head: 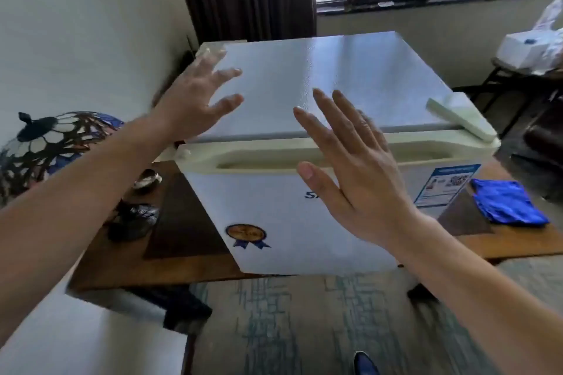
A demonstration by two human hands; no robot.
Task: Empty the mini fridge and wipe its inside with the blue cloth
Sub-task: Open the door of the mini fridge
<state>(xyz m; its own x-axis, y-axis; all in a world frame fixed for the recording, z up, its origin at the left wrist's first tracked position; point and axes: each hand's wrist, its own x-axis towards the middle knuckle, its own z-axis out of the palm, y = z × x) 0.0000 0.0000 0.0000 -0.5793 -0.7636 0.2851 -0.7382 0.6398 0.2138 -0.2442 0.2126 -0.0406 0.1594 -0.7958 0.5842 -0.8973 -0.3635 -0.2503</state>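
The mini fridge [304, 131] stands on the wooden desk [195, 265] with its door closed, and both hands are raised over it. The left hand [195, 97] hangs above the fridge's top near the far left corner, its grip wide, fingers spread and holding nothing. The right hand [350, 167] is in front of the fridge's upper front edge, its grip likewise wide and empty, fingers straight.

What the next move seems to turn on is the recessed handle slot [262, 161], a long groove running sideways along the top of the fridge's front. It lies just below and behind the right hand's fingers, so that hand is the nearer one for pulling the door.

The blue cloth [508, 202] lies folded on the desk to the right of the fridge, apart from both hands and closer to the right one.

The fridge's inside and contents are entirely hidden. The right hand covers part of the slot and of the blue lettering on the front. The left hand's fingertips are blurred, so whether they touch the top cannot be told.
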